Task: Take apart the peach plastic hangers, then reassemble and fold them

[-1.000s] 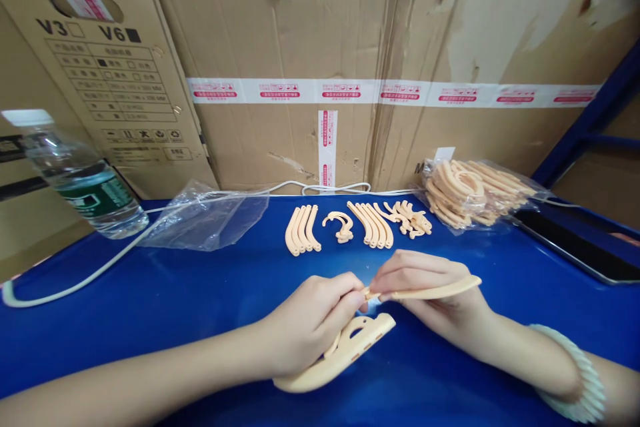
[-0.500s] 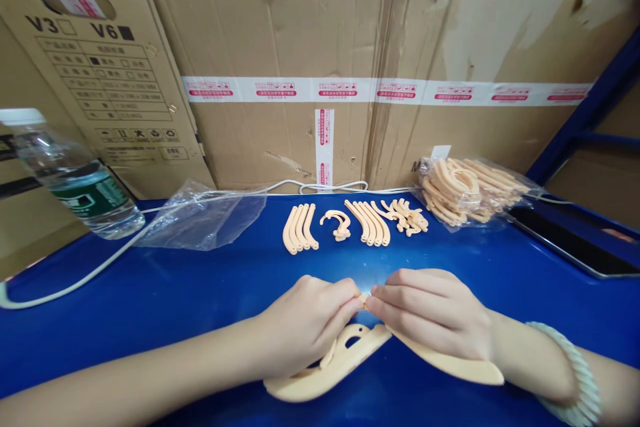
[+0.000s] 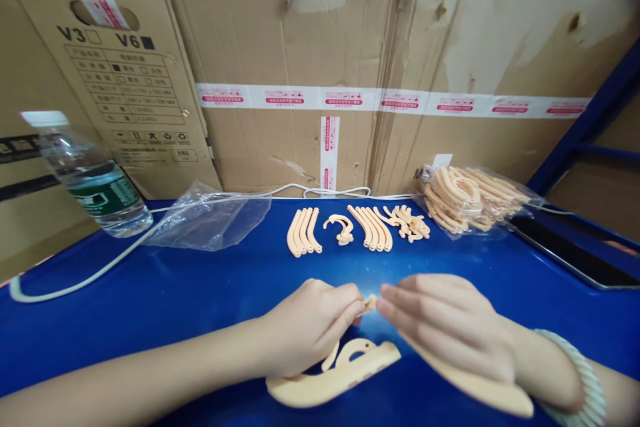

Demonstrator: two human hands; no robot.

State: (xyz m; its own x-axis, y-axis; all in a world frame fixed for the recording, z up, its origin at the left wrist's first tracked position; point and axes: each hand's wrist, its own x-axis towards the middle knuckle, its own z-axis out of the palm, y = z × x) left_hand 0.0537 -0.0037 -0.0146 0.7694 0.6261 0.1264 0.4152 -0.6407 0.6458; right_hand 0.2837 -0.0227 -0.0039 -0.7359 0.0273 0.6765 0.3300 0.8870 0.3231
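Note:
My left hand (image 3: 320, 323) is closed in a pinch on a cream plastic hanger hook (image 3: 370, 303). The hook's knobby end pokes out at my fingertips, and most of the rest is hidden by the hand. A curved cream hanger arm (image 3: 333, 380) with a small arch on its upper side lies beneath that hand. My right hand (image 3: 450, 327), slightly blurred, is wrapped round another hanger arm (image 3: 493, 392), whose broad end sticks out below the palm. A small gap separates the right fingertips from the hook.
Farther back lie two rows of curved hanger arms (image 3: 304, 232), loose hooks (image 3: 343, 230) and a small pile (image 3: 407, 221). A bag of parts (image 3: 470, 197) and a phone (image 3: 570, 253) are at right; an empty plastic bag (image 3: 210, 220), white cable (image 3: 95, 283) and water bottle (image 3: 95, 180) at left.
My right hand has moved right and slightly down with its hanger arm, away from the hook and the other arm. The left hand keeps its pinch. The view has shifted slightly.

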